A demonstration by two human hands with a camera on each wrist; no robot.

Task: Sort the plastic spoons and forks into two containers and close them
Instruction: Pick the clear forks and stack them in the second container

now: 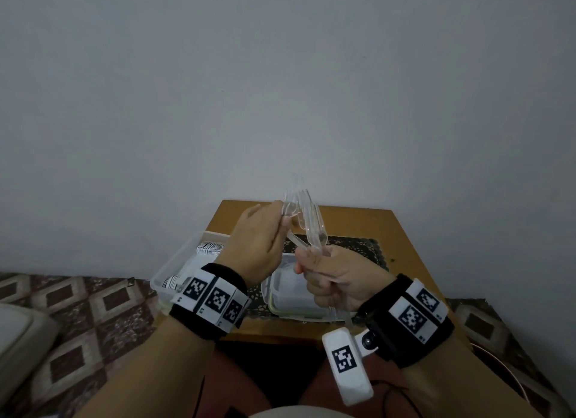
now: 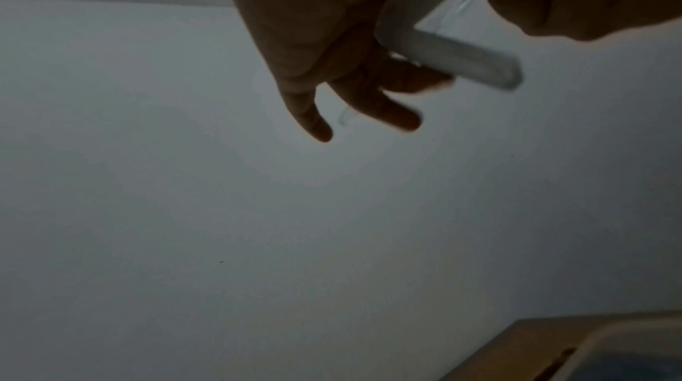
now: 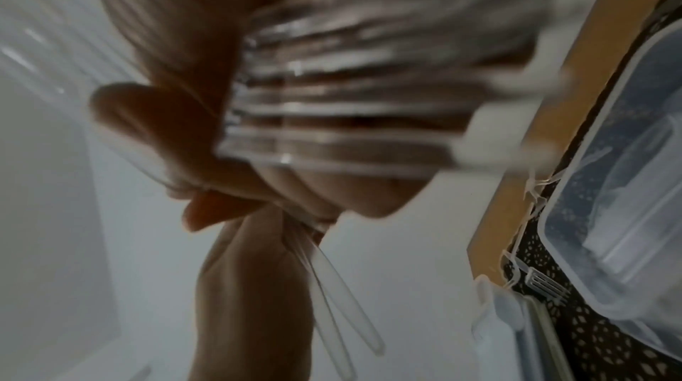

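Two lidless containers only in head view.

We see a small table standing against the wall, with a mat lying on it. Two containers sit side by side at the table's near edge: the left container partly overhangs the table's left side, and the right container rests on the mat. Above them the left hand and right hand meet, the left slightly farther from us, both around a bundle of cutlery that points up and away. A patterned surface lies left of the table.
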